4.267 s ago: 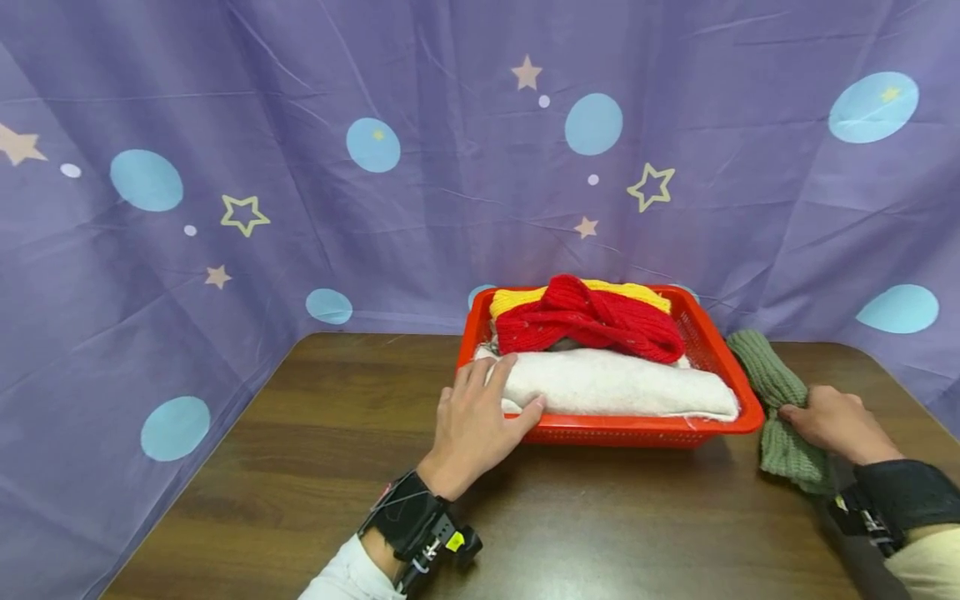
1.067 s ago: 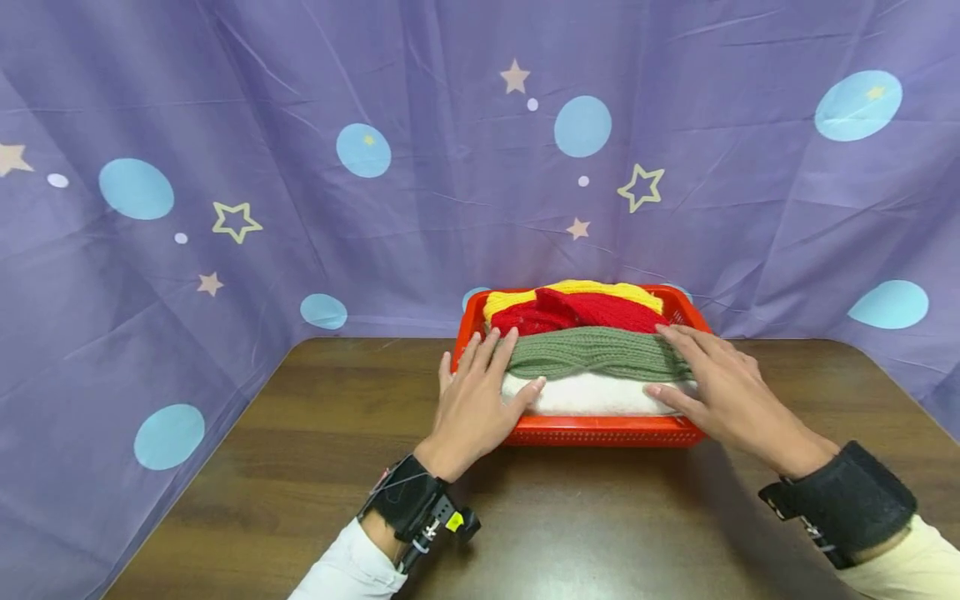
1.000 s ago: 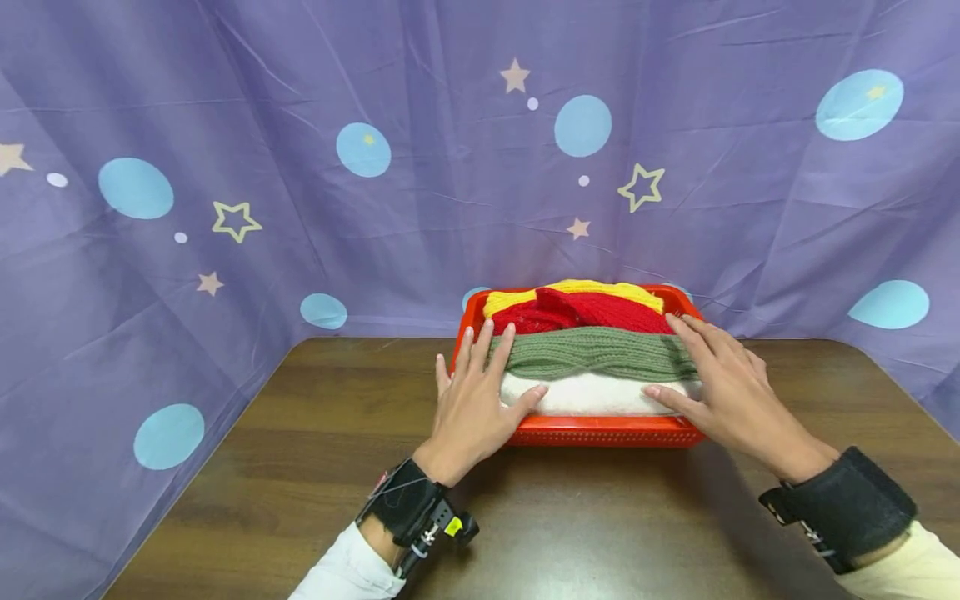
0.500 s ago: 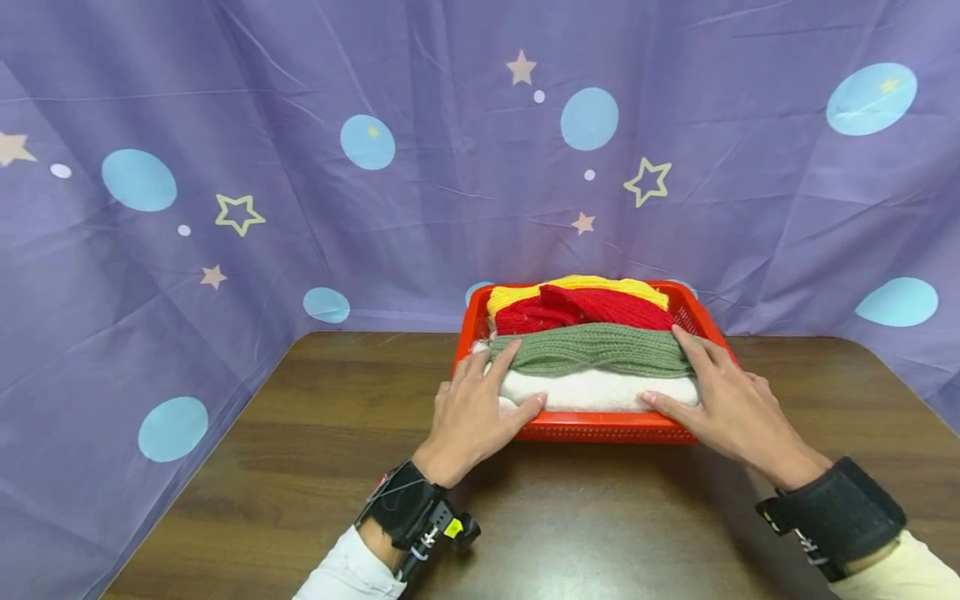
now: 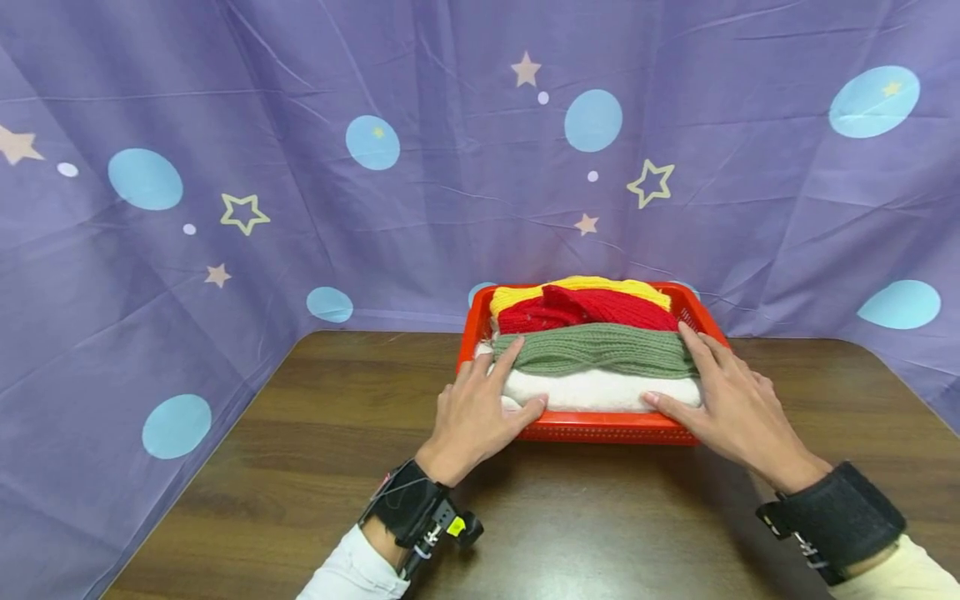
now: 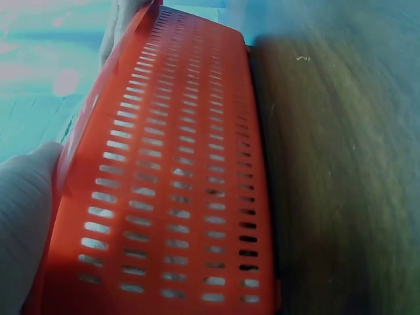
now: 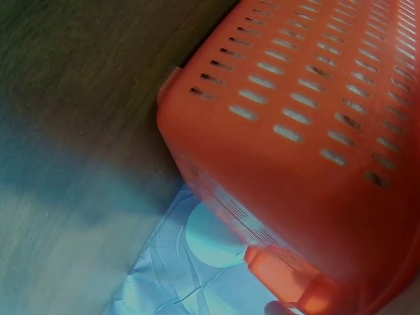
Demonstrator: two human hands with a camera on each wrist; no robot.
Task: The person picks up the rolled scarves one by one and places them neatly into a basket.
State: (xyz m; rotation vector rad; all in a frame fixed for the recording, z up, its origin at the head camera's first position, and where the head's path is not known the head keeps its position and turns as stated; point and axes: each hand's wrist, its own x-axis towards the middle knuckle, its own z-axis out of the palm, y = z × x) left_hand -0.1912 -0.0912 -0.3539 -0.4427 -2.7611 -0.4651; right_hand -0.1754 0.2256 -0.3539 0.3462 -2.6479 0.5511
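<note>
A red plastic basket (image 5: 607, 427) with slotted walls stands on the table. Inside lie a rolled white cloth (image 5: 600, 392) at the front, a green ribbed knit piece (image 5: 603, 348) on top of it, then a red knit piece (image 5: 592, 307) and a yellow knit piece (image 5: 600, 285) at the back. My left hand (image 5: 476, 412) rests over the basket's front left corner, fingers spread and nearly straight, thumb at the front rim. Mirroring it, my right hand (image 5: 738, 408) lies over the front right corner with extended fingers. The wrist views show mostly the basket's slotted wall (image 6: 177, 170).
The brown wooden table (image 5: 600, 517) extends to both sides and in front of the basket. Close behind the basket hangs a purple curtain (image 5: 465, 167) with stars and blue dots. Each wrist wears a black strap (image 5: 843, 521).
My right hand carried the green knit piece from the table at the right into the basket and let it go. Both hands' raised fingers have since lowered onto the basket's corners.
</note>
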